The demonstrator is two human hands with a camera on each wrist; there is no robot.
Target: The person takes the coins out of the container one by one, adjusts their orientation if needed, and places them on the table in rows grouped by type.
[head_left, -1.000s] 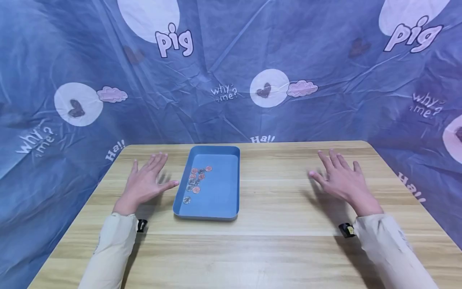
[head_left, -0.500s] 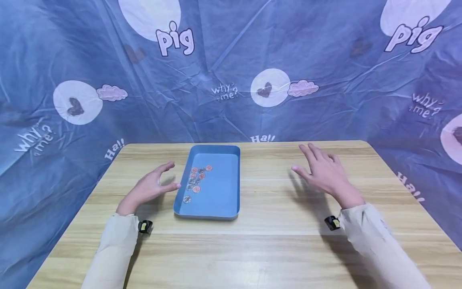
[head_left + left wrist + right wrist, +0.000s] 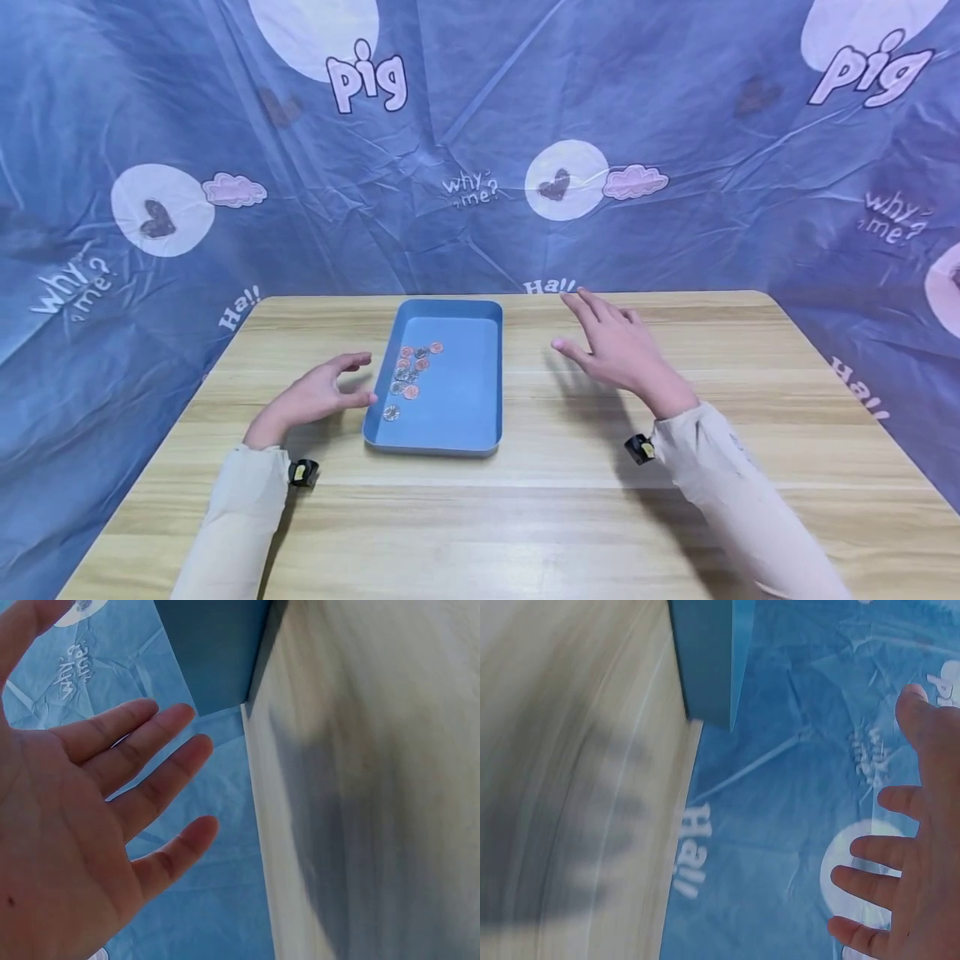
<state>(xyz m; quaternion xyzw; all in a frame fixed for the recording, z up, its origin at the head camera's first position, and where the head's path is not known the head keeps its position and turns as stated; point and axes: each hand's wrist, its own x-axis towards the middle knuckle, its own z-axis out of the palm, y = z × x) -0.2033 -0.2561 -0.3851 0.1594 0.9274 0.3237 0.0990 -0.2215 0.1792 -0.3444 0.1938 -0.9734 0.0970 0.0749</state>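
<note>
Shallow blue tray (image 3: 457, 408) holding small coins (image 3: 411, 372), flanked by empty open-fingered left hand (image 3: 318, 396) and right hand (image 3: 618, 350)

Cream long sleeves (image 3: 240, 517), small black wrist cameras (image 3: 303, 472)

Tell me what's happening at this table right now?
A person sits at a wooden table with a blue tray holding a cluster of coins along its left side. The left hand hovers beside the tray's left edge, fingers loosely curved, holding nothing. The right hand hangs open to the tray's right. Neither hand touches the tray or coins.
</note>
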